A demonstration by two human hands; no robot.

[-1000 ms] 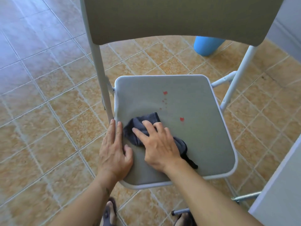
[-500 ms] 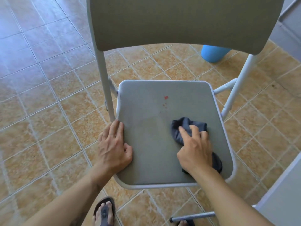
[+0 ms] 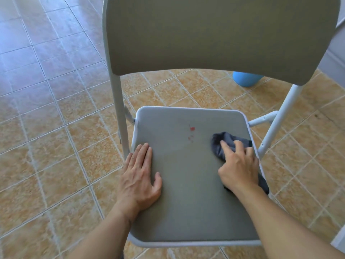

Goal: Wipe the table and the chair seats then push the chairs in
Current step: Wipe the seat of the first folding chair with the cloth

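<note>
A grey folding chair with a white metal frame faces me, its seat (image 3: 186, 193) low in the middle and its backrest (image 3: 214, 34) filling the top. Small red spots (image 3: 192, 129) mark the seat near its back. My right hand (image 3: 238, 166) presses a dark grey cloth (image 3: 222, 142) flat against the seat's right edge; part of the cloth trails out under my wrist. My left hand (image 3: 140, 176) lies flat on the seat's left edge with fingers together, holding nothing.
Orange-brown floor tiles (image 3: 56, 146) surround the chair. A blue rounded object (image 3: 246, 79) stands on the floor behind the chair at the right. A pale grey wall base (image 3: 334, 58) runs along the far right.
My right hand has swept the cloth from the seat's front left across to its right edge. One red spot that lay in the cloth's path is gone. The left hand stayed on the left edge.
</note>
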